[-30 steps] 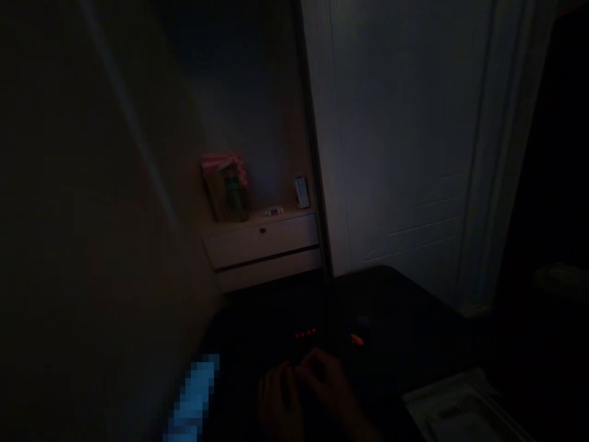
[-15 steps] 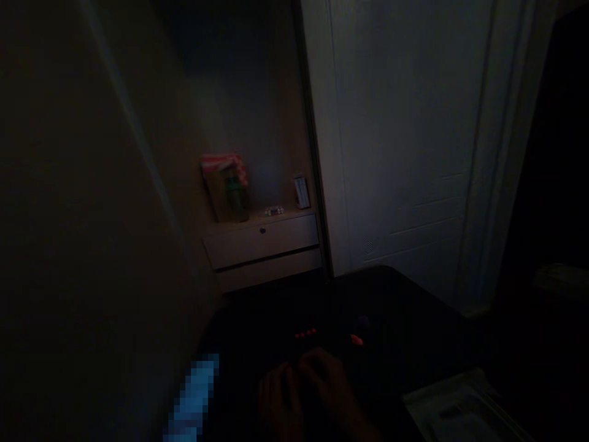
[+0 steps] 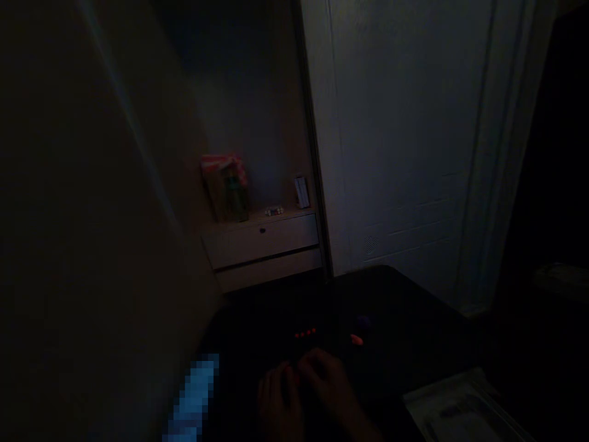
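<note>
In the dim head view, my left hand [image 3: 279, 396] and my right hand [image 3: 326, 382] meet low in the middle, over the dark table [image 3: 414, 331]. Their fingers are curled, with the fingertips close together. A small red lump [image 3: 293, 373], perhaps modelling clay, shows faintly between them; its shape is mostly hidden. Just beyond my hands, several small red balls [image 3: 305, 333] lie in a short row. To their right are a pinkish-orange lump [image 3: 356, 339] and, slightly farther off, a dark purple lump [image 3: 363, 321].
A pale flat packet or tray [image 3: 460, 408] lies at the lower right. Behind the table stand a drawer unit [image 3: 267, 245] and a white door [image 3: 400, 135]. A bottle [image 3: 237, 199] and a bag with red-and-white top [image 3: 223, 162] stand on the unit. A blurred blue patch [image 3: 193, 396] is at lower left.
My fingers have shifted very slightly, and the red lump between them shows a little more. The things on the table have stayed in place.
</note>
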{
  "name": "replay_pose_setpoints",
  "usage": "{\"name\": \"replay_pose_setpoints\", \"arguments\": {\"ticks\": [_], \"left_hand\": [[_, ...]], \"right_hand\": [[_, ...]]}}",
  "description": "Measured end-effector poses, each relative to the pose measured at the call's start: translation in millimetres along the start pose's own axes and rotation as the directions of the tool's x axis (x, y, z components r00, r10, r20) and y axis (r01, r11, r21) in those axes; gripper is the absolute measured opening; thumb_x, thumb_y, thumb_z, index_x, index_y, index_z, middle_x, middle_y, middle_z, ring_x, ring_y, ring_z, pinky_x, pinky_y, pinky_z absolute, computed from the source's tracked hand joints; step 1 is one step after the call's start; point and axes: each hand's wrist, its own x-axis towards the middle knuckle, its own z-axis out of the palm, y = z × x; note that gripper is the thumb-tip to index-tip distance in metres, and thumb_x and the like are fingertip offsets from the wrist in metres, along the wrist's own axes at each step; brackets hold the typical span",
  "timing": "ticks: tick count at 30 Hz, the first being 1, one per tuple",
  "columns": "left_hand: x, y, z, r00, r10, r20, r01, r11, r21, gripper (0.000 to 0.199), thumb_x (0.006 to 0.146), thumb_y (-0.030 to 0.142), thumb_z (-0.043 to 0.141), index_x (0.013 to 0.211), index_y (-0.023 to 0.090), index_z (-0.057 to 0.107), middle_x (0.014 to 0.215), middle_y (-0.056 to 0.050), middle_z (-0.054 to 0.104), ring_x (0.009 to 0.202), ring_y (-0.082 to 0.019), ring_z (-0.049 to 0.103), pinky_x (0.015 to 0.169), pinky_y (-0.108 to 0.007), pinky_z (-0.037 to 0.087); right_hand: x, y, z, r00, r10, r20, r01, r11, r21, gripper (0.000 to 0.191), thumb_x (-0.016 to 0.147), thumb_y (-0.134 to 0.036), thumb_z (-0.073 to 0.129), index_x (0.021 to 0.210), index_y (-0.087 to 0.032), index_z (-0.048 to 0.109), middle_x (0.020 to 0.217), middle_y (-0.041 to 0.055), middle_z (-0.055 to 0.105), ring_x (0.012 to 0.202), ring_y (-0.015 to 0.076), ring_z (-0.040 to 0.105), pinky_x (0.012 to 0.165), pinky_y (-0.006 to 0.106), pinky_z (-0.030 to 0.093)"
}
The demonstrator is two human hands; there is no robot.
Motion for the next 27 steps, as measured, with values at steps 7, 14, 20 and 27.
{"name": "replay_pose_setpoints", "arguments": {"ticks": [7, 14, 20, 27], "left_hand": [[1, 2, -3.2, 0.998, -0.063, 0.005, 0.063, 0.998, -0.011, 0.037, 0.095, 0.054, 0.052, 0.092, 0.022, 0.071, 0.088, -0.006, 0.075, 0.083, -0.024, 0.069, 0.076, -0.038, 0.055], [4, 4, -7.6, 0.993, -0.083, 0.088, 0.085, 0.996, -0.015, 0.044, 0.093, 0.062, 0.051, 0.083, 0.023, 0.069, 0.082, -0.005, 0.073, 0.078, -0.023, 0.068, 0.072, -0.037, 0.054], [3, 6, -3.6, 0.992, -0.116, 0.042, 0.118, 0.993, -0.03, 0.047, 0.097, 0.061, 0.045, 0.086, 0.023, 0.07, 0.086, -0.005, 0.074, 0.082, -0.023, 0.068, 0.076, -0.037, 0.053], [-3, -6, 1.0, 0.996, -0.079, 0.048, 0.08, 0.997, -0.016, 0.056, 0.101, 0.058, 0.03, 0.095, 0.022, 0.073, 0.092, -0.008, 0.076, 0.088, -0.023, 0.068, 0.081, -0.038, 0.052]], "right_hand": [[1, -2, 2, 0.997, 0.065, -0.038, -0.066, 0.998, -0.021, 0.02, 0.081, -0.036, 0.075, 0.078, -0.019, 0.064, 0.073, -0.0022, 0.064, 0.071, 0.016, 0.058, 0.066, 0.025, 0.044], [-1, 1, 0, 0.999, 0.034, -0.041, -0.035, 0.999, -0.022, 0.019, 0.087, -0.039, 0.068, 0.083, -0.02, 0.067, 0.081, 0.0008, 0.069, 0.078, 0.0188, 0.063, 0.072, 0.027, 0.047], [-2, 7, 0, 0.999, 0.016, -0.038, -0.015, 1.0, 0.026, 0.037, 0.096, -0.052, 0.056, 0.1, -0.022, 0.075, 0.1, 0.0076, 0.077, 0.096, 0.0256, 0.07, 0.088, 0.034, 0.051], [-2, 12, 2, 0.997, 0.066, -0.047, -0.063, 0.996, 0.069, 0.062, 0.091, -0.071, 0.049, 0.116, -0.021, 0.074, 0.099, 0.0099, 0.079, 0.09, 0.0257, 0.072, 0.085, 0.036, 0.055]]}}
